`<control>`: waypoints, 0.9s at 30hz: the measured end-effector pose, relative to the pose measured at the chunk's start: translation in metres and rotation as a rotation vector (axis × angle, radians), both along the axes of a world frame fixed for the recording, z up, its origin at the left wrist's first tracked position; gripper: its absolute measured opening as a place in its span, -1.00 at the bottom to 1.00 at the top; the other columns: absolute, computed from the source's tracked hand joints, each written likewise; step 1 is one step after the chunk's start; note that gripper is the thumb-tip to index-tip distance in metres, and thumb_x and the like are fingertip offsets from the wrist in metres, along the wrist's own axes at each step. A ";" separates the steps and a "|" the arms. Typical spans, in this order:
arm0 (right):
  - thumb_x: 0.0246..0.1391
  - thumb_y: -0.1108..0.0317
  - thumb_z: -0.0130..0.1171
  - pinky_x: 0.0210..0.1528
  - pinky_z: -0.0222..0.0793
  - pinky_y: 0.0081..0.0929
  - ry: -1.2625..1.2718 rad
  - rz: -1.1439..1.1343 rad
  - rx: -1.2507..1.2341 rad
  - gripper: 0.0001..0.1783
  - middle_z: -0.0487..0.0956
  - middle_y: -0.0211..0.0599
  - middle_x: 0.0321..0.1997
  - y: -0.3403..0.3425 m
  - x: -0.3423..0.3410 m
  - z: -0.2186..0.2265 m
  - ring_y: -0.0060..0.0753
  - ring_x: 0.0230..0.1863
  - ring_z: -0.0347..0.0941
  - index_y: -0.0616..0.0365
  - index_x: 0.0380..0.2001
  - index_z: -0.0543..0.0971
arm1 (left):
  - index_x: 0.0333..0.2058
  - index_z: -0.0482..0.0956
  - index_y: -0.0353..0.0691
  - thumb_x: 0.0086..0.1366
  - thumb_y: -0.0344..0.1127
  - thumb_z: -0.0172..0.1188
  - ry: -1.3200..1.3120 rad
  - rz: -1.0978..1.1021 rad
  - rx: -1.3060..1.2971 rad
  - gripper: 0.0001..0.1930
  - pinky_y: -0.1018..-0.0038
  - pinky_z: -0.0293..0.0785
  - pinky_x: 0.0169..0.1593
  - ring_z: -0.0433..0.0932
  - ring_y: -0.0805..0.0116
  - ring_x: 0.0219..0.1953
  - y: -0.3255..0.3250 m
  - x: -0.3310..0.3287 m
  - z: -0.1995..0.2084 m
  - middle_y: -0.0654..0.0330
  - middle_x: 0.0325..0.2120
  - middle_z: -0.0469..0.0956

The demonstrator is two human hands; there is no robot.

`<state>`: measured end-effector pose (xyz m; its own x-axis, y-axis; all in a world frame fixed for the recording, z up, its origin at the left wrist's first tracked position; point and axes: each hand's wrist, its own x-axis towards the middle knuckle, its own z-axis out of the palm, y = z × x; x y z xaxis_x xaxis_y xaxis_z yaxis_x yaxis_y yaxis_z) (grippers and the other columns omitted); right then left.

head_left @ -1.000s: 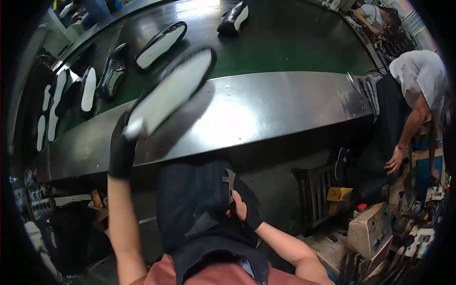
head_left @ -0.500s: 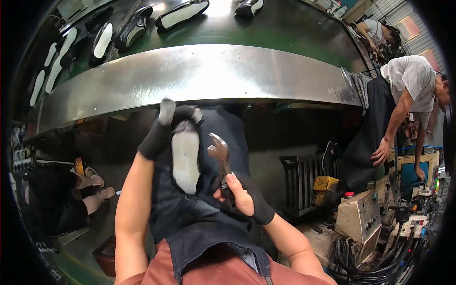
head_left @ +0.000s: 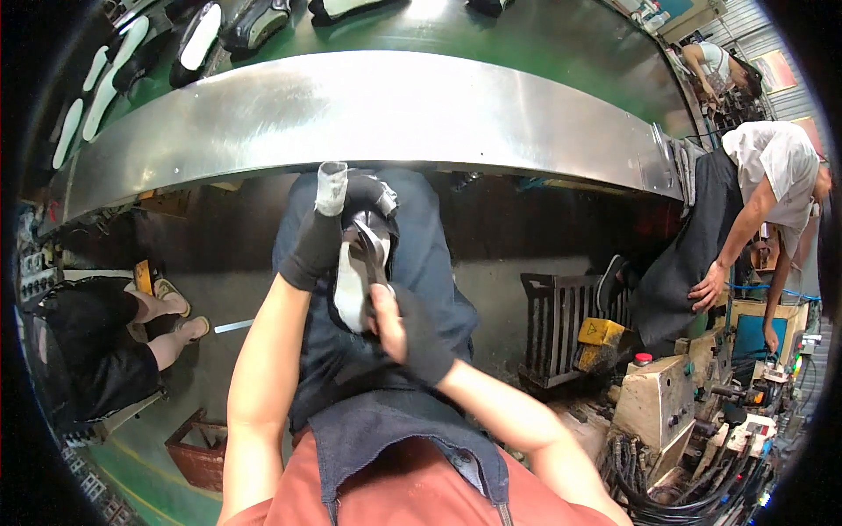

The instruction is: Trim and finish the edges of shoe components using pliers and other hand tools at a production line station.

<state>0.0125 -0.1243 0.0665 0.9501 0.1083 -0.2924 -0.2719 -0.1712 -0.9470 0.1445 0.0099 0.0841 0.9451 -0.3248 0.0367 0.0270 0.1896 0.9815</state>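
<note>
A black shoe (head_left: 350,296) with a whitish sole lies sole up on my lap, its toe end pointing away from me. My left hand (head_left: 344,203), in a dark fingerless glove with pale tape on the fingertips, is closed around the toe end. My right hand (head_left: 410,333), also gloved, grips a pair of metal pincers (head_left: 375,254). The pincers' jaws lie over the toe end of the sole, close to my left fingers; whether they bite on the edge I cannot tell.
Beyond my knees runs a metal ledge (head_left: 368,110) beside a green conveyor belt (head_left: 561,66) carrying several shoes. On the right, a person (head_left: 772,175) bends near a control box (head_left: 653,399) and cables. Another person's legs (head_left: 153,337) show at left, near a wooden stool (head_left: 200,451).
My right hand has moved up and left, bringing the pincers from beside the shoe onto its toe end. The left hand still holds the shoe. The whole view has shifted slightly.
</note>
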 end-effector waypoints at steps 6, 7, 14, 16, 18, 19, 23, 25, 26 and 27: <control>0.21 0.35 0.04 -0.31 0.35 -0.13 -0.219 0.053 0.091 -0.80 0.54 0.15 -0.40 0.004 -0.030 -0.002 0.15 -0.37 0.49 0.30 -0.32 0.49 | -0.29 0.58 -0.38 0.37 0.00 -0.14 -0.015 -0.107 0.189 -0.50 0.34 0.39 0.11 0.57 0.24 -0.16 0.023 -0.038 0.025 0.07 -0.22 0.61; 0.12 0.31 0.15 -0.20 0.40 -0.11 -0.107 0.157 -0.059 -0.78 0.53 0.12 -0.30 0.000 -0.056 -0.030 0.12 -0.26 0.50 0.29 -0.34 0.49 | -0.18 0.56 -0.39 0.37 -0.11 -0.09 0.094 -0.157 -0.015 -0.58 0.37 0.38 0.13 0.56 0.27 -0.11 0.023 -0.058 0.030 0.06 -0.16 0.60; -0.11 0.09 0.29 -0.08 0.44 -0.17 -0.684 0.621 -0.265 -0.58 0.47 -0.02 -0.10 -0.060 -0.101 -0.015 0.02 -0.11 0.46 0.27 -0.44 0.48 | 0.18 0.32 -0.22 0.35 -0.36 0.00 0.513 0.027 -0.486 -0.57 0.25 0.12 0.37 0.36 0.13 0.22 0.022 -0.151 -0.002 0.03 0.16 0.38; -0.13 0.09 0.28 -0.09 0.45 -0.16 -0.677 0.628 -0.329 -0.57 0.46 0.02 -0.11 -0.061 -0.101 -0.016 0.03 -0.11 0.45 0.30 -0.47 0.46 | 0.26 0.22 -0.13 0.34 -0.38 0.02 0.539 -0.151 -0.193 -0.49 0.27 0.13 0.37 0.30 0.16 0.27 0.033 -0.148 0.011 0.05 0.24 0.28; -0.13 0.09 0.28 -0.08 0.45 -0.13 -0.694 0.619 -0.326 -0.56 0.47 0.03 -0.12 -0.062 -0.097 -0.021 0.07 -0.11 0.45 0.30 -0.46 0.46 | 0.20 0.33 -0.15 0.33 -0.37 0.05 0.730 -0.047 -0.281 -0.55 0.23 0.14 0.36 0.32 0.13 0.26 0.022 -0.139 0.046 0.03 0.16 0.39; -0.12 0.09 0.27 -0.06 0.44 -0.14 -0.670 0.618 -0.316 -0.56 0.46 0.03 -0.11 -0.061 -0.099 -0.025 0.07 -0.09 0.45 0.31 -0.43 0.46 | 0.13 0.42 -0.14 0.30 -0.36 0.09 0.564 -0.105 -0.087 -0.59 0.16 0.14 0.35 0.35 0.11 0.25 0.021 -0.136 0.054 0.03 0.11 0.43; -0.06 0.19 0.27 0.13 0.35 -0.15 0.040 0.585 0.038 -0.55 0.40 0.08 0.04 -0.047 -0.109 -0.050 0.09 0.09 0.38 0.33 -0.22 0.46 | -0.19 0.63 -0.07 0.01 -0.18 0.26 -0.610 -0.214 0.474 -0.66 -0.07 0.16 0.30 0.43 0.04 0.17 0.027 -0.122 0.058 0.12 -0.04 0.53; -0.02 0.22 0.25 0.15 0.33 -0.11 -0.145 0.617 -0.012 -0.58 0.39 0.07 0.06 -0.048 -0.090 -0.034 0.11 0.11 0.36 0.32 -0.20 0.46 | -0.23 0.63 -0.04 -0.01 -0.16 0.27 -0.685 -0.224 0.548 -0.69 -0.05 0.17 0.30 0.42 0.04 0.16 0.028 -0.115 0.061 0.15 -0.09 0.54; 0.01 0.25 0.23 0.17 0.30 -0.08 -0.327 0.647 -0.067 -0.61 0.38 0.06 0.09 -0.046 -0.075 -0.015 0.13 0.12 0.35 0.31 -0.17 0.46 | -0.25 0.63 -0.03 -0.01 -0.15 0.27 -0.681 -0.203 0.534 -0.70 -0.04 0.16 0.30 0.42 0.04 0.16 0.028 -0.105 0.058 0.16 -0.12 0.54; 0.08 0.29 0.17 0.21 0.27 -0.07 -0.342 0.505 -0.131 -0.67 0.43 0.07 0.03 -0.041 -0.069 -0.001 0.19 0.09 0.36 0.27 -0.15 0.47 | -0.28 0.64 -0.05 -0.04 -0.14 0.31 -0.612 -0.233 0.560 -0.70 -0.02 0.18 0.29 0.43 0.03 0.14 0.031 -0.091 0.058 0.16 -0.15 0.53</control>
